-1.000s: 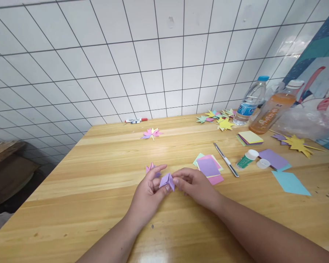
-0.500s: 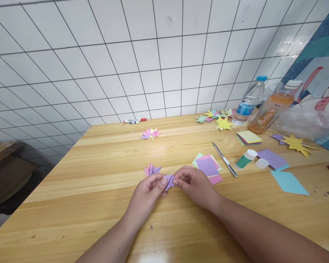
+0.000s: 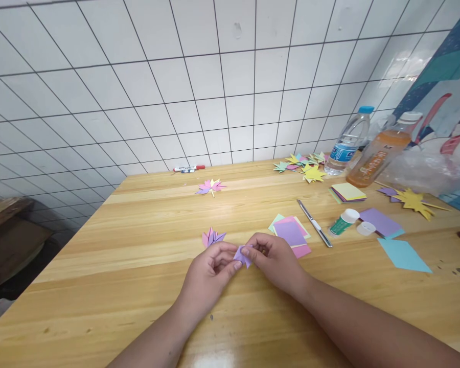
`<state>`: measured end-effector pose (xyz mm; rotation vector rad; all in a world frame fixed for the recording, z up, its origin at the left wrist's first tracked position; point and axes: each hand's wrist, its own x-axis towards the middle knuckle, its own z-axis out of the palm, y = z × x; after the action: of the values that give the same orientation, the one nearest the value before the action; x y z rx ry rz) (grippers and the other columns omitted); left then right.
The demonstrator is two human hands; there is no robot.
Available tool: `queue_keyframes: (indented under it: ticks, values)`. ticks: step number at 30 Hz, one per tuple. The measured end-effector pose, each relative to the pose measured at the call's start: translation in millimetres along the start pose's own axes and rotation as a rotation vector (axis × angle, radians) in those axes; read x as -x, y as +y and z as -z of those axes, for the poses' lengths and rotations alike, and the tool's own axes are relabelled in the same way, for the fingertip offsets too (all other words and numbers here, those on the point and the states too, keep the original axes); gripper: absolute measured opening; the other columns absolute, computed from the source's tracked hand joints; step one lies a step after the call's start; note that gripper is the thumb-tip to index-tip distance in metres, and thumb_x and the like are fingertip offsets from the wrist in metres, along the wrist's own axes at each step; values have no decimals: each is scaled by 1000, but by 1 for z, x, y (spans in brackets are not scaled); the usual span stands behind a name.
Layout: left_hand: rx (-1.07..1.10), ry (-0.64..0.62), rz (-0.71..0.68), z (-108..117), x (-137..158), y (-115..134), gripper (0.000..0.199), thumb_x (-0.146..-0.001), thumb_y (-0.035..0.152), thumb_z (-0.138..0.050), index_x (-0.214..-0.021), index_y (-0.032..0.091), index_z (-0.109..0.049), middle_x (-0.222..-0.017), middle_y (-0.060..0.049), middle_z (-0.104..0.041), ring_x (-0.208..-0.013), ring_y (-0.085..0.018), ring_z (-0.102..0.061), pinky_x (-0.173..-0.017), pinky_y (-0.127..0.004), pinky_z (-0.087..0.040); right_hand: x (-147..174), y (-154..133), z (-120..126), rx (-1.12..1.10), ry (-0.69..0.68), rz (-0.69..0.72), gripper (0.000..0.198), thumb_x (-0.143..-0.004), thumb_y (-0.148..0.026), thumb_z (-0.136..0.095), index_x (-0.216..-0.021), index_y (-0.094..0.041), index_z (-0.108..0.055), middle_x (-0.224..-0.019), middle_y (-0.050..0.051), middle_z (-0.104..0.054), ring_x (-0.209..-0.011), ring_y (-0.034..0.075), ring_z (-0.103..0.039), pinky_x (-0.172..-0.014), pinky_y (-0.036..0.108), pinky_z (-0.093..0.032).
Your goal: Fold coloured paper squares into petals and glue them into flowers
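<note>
Between my hands is a small folded piece of purple paper (image 3: 243, 257), held just above the table. My right hand (image 3: 273, 260) pinches its right side between thumb and fingers. My left hand (image 3: 210, 270) has its thumb and fingertips closed at the paper's left corner. Just beyond the left hand lies a pink and purple folded paper piece (image 3: 213, 237). A stack of coloured paper squares (image 3: 290, 232), purple on top, is by the right hand, partly behind it.
To the right lie a utility knife (image 3: 315, 224), an uncapped glue stick (image 3: 344, 222), its cap (image 3: 366, 228) and a blue sheet (image 3: 405, 255). Farther back stand a water bottle (image 3: 347, 143) and an orange drink bottle (image 3: 383, 151), near paper leaves (image 3: 313, 173). Markers (image 3: 189, 168) lie by the wall.
The purple paper has turned and shifted slightly right, and its folded face looks different. My left fingers have loosened around it, while the right thumb has come farther over it.
</note>
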<state>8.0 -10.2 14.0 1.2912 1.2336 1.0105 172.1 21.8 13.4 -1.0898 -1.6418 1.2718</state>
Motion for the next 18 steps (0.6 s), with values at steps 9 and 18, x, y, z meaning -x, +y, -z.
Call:
queue_keyframes:
  ticks: [9, 18]
  values:
    - [58, -24, -12, 3, 0, 2, 31, -72, 34, -70, -96, 20, -55, -74, -1, -67, -70, -14, -60, -66, -24, -44, 2, 0, -1, 87, 25, 32, 23, -81, -35, -57, -65, -19, -55, -61, -2, -59, -56, 11, -51, -52, 22, -39]
    - [11, -56, 63, 0, -1, -3, 27, -66, 38, -73, -80, 18, -63, -74, -2, -65, -70, -17, -60, -64, -25, -44, 7, -2, -1, 454, 32, 230, 15, -81, -26, -57, -67, -20, -60, -61, -2, -58, -56, 11, -49, -53, 22, -35]
